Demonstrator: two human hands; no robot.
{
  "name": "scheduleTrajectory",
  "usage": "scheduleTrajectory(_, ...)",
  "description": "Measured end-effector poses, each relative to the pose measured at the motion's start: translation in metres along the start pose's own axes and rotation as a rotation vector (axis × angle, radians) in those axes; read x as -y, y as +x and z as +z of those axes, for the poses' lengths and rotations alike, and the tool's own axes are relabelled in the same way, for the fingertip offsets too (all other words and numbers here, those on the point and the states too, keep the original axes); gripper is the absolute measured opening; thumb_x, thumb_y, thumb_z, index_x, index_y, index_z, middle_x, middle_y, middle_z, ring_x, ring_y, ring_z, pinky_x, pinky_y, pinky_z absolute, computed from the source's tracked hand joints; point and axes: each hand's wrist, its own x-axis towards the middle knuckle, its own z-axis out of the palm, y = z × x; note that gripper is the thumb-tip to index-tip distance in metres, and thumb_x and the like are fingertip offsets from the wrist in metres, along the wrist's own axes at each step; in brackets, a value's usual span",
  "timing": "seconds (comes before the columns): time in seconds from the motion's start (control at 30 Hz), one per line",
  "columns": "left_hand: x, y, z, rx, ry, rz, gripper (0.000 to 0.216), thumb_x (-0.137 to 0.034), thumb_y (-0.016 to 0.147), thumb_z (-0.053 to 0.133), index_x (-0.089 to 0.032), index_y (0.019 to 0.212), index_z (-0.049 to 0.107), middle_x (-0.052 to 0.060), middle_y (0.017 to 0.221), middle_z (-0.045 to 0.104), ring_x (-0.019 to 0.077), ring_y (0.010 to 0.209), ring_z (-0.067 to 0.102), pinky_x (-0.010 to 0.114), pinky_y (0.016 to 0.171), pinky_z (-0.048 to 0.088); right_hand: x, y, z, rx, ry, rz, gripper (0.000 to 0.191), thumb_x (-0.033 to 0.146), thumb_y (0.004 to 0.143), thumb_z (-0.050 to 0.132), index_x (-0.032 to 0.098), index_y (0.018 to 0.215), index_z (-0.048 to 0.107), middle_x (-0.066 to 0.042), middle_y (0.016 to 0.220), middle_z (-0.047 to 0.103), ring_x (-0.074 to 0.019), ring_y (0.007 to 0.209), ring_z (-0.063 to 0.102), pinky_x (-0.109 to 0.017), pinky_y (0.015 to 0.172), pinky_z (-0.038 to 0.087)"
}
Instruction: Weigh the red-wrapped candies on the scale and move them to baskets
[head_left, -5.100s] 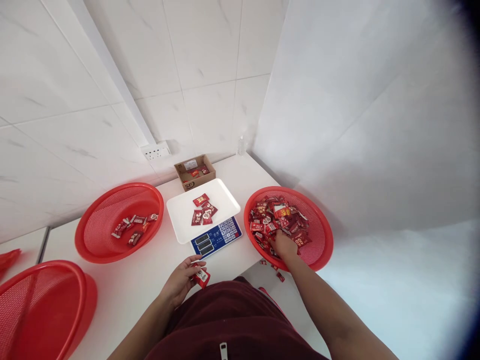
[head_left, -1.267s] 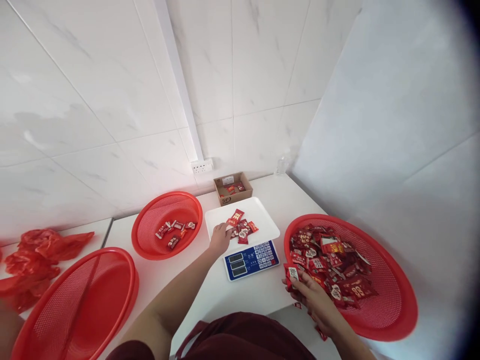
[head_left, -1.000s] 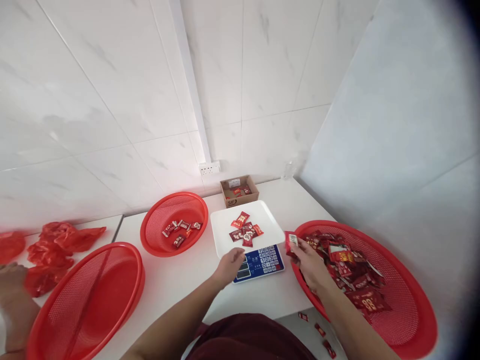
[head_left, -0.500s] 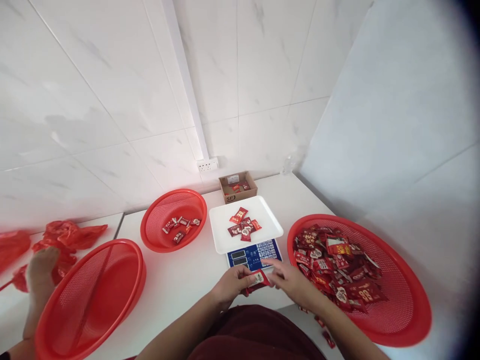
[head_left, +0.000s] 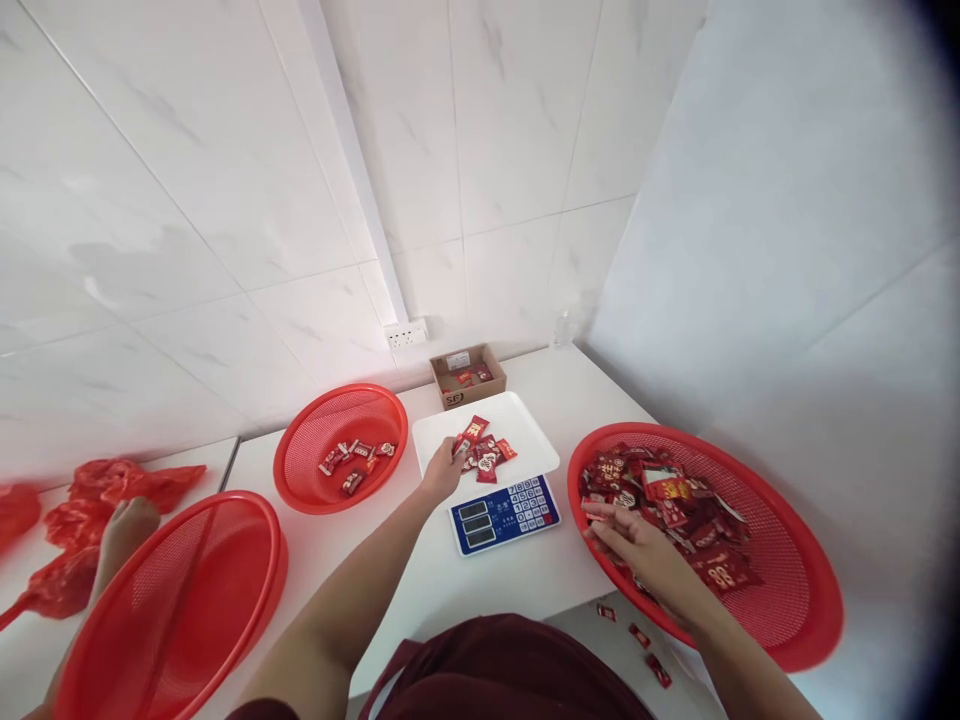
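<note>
My left hand (head_left: 444, 470) is closed on a small red wrapped candy (head_left: 462, 450) at the left edge of the pile. That pile of red candy packets (head_left: 487, 462) lies on the white tray (head_left: 534, 430) of a scale, whose blue keypad panel (head_left: 504, 515) faces me. My right hand (head_left: 634, 545) reaches over the left rim of the large red basket (head_left: 806, 610), fingers stretched out. A bit of red and white wrapper shows at its fingertips; whether it is held I cannot tell. Many red candy packets (head_left: 701, 520) fill this basket.
A smaller red basket (head_left: 300, 450) with several candies stands left of the scale; another red basket (head_left: 225, 610) is nearer. Behind the tray sits a cardboard box (head_left: 472, 395). Another person's hand (head_left: 129, 525) is beside red plastic bags (head_left: 105, 480). Loose candies (head_left: 639, 635) lie below the table edge.
My left hand has moved from in front of the scale up to the tray with a red packet. My right hand has left that packet and moved right, over the large basket.
</note>
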Motion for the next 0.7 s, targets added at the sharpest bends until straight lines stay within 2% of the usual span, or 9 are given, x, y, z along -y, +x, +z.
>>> scheduleTrajectory(0.13, -0.003, 0.030, 0.005, 0.059, 0.064, 0.020, 0.018, -0.029, 0.083, 0.054, -0.019, 0.099, 0.053, 0.009, 0.107, 0.063, 0.0205, 0.099, 0.055, 0.029, 0.084, 0.037, -0.006, -0.009, -0.005, -0.013, -0.038, -0.001, 0.050, 0.050, 0.067, 0.062, 0.020, 0.107, 0.063, -0.006, 0.082, 0.069, -0.0234, 0.084, 0.065, -0.035, 0.077, 0.052)
scheduleTrajectory(0.23, 0.002, 0.032, 0.005, 0.095, 0.091, -0.012, 0.019, -0.030, 0.083, 0.054, -0.019, 0.099, 0.052, 0.009, 0.095, 0.066, 0.0221, 0.088, 0.059, 0.031, 0.079, 0.039, -0.011, -0.013, -0.014, -0.040, -0.020, 0.011, 0.049, 0.049, 0.067, 0.062, 0.021, 0.108, 0.063, -0.007, 0.086, 0.071, -0.0245, 0.090, 0.065, -0.036, 0.079, 0.052)
scheduleTrajectory(0.3, 0.007, 0.025, 0.002, 0.090, 0.092, -0.021, 0.021, -0.032, 0.086, 0.049, -0.020, 0.103, 0.050, 0.009, 0.096, 0.066, 0.0213, 0.086, 0.059, 0.031, 0.077, 0.040, -0.021, -0.013, -0.019, -0.048, 0.002, 0.033, 0.048, 0.048, 0.068, 0.062, 0.022, 0.108, 0.063, -0.008, 0.089, 0.071, -0.0249, 0.091, 0.065, -0.035, 0.078, 0.052)
scheduleTrajectory(0.4, 0.014, 0.002, -0.004, 0.020, 0.036, 0.004, 0.022, -0.036, 0.088, 0.042, -0.022, 0.105, 0.048, 0.006, 0.100, 0.064, 0.0181, 0.088, 0.058, 0.028, 0.076, 0.040, -0.044, -0.005, -0.029, -0.075, -0.027, 0.047, 0.045, 0.046, 0.072, 0.058, 0.022, 0.111, 0.061, -0.008, 0.093, 0.071, -0.0244, 0.090, 0.066, -0.035, 0.078, 0.052)
scheduleTrajectory(0.5, 0.025, -0.035, -0.007, -0.010, -0.146, 0.013, 0.027, -0.043, 0.082, 0.051, -0.020, 0.097, 0.053, 0.003, 0.091, 0.063, 0.0164, 0.082, 0.056, 0.027, 0.074, 0.041, -0.068, 0.009, -0.044, -0.188, -0.318, 0.023, 0.037, 0.039, 0.078, 0.051, 0.022, 0.109, 0.062, -0.008, 0.097, 0.071, -0.0248, 0.092, 0.065, -0.036, 0.081, 0.049)
scheduleTrajectory(0.57, 0.034, -0.061, -0.005, 0.076, -0.304, -0.041, 0.034, -0.046, 0.075, 0.059, -0.018, 0.094, 0.056, 0.003, 0.086, 0.063, 0.0157, 0.078, 0.056, 0.028, 0.073, 0.042, -0.080, 0.017, -0.060, -0.223, -0.691, 0.076, 0.032, 0.031, 0.080, 0.047, 0.020, 0.106, 0.064, -0.011, 0.105, 0.069, -0.0260, 0.100, 0.062, -0.036, 0.084, 0.045)
scheduleTrajectory(0.6, 0.039, -0.073, -0.004, 0.132, -0.357, -0.092, 0.037, -0.047, 0.072, 0.061, -0.017, 0.094, 0.056, 0.003, 0.085, 0.063, 0.0153, 0.076, 0.056, 0.028, 0.071, 0.043, -0.085, 0.020, -0.069, -0.174, -0.854, 0.141, 0.032, 0.029, 0.082, 0.045, 0.019, 0.106, 0.064, -0.013, 0.106, 0.068, -0.0265, 0.100, 0.062, -0.036, 0.082, 0.044)
scheduleTrajectory(0.7, 0.050, -0.100, 0.003, 0.239, -0.383, -0.199, 0.041, -0.047, 0.068, 0.066, -0.016, 0.094, 0.059, 0.003, 0.080, 0.063, 0.0146, 0.070, 0.055, 0.028, 0.068, 0.042, -0.096, 0.030, -0.091, -0.117, -0.933, 0.252, 0.026, 0.028, 0.081, 0.050, 0.013, 0.091, 0.069, -0.017, 0.093, 0.070, -0.0274, 0.091, 0.064, -0.034, 0.076, 0.044)
